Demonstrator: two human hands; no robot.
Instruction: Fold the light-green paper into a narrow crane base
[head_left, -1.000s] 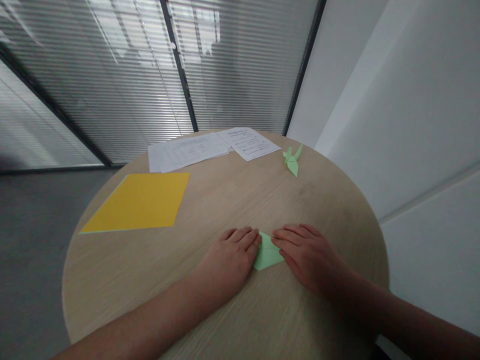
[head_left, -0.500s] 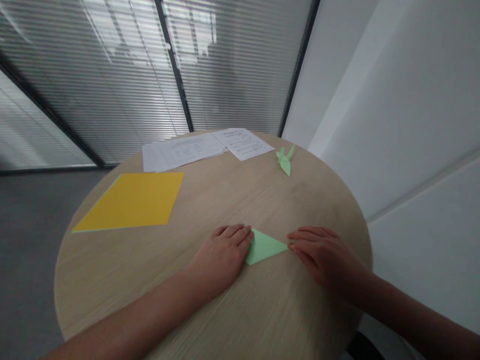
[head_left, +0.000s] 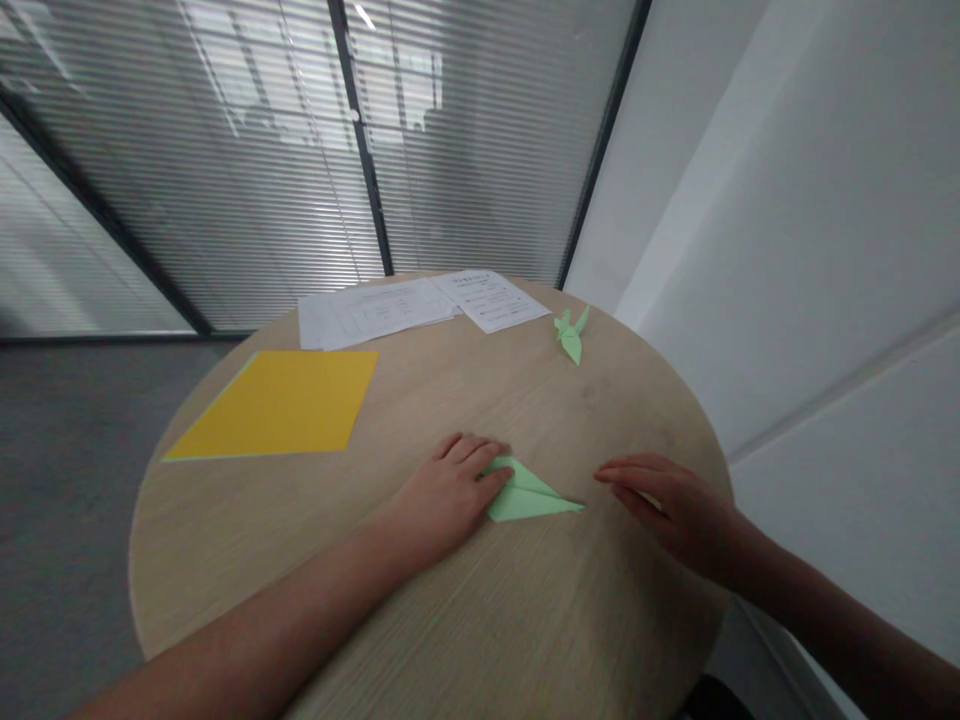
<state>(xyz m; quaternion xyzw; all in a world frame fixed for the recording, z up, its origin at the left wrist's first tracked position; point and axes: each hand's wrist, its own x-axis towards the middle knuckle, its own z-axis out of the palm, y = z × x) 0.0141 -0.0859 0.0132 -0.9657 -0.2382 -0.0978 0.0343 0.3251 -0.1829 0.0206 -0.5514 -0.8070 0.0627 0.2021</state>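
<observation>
A folded piece of green origami paper (head_left: 529,500) lies on the table, its narrow point turned to the right and a crease running along its length. My left hand (head_left: 459,492) holds the paper's wide left end, fingers over it and hiding part of that edge. To the right of the point, apart from the paper, hovers my right hand (head_left: 666,508), its fingers stretched out, thumb spread from them and nothing held. Farther back on the right stands a finished green paper crane (head_left: 571,336).
Yellow sheets (head_left: 281,402), with a green edge showing underneath, lie on the left of the round wooden table (head_left: 420,640). Printed white papers (head_left: 375,312) rest at the far edge. Behind are glass panels with blinds (head_left: 480,160); a white wall (head_left: 825,250) rises on the right.
My right hand has left the paper's tip and moved slightly right. The paper's point now looks narrower, with a fold showing along the middle. My left hand stays on the wide end.
</observation>
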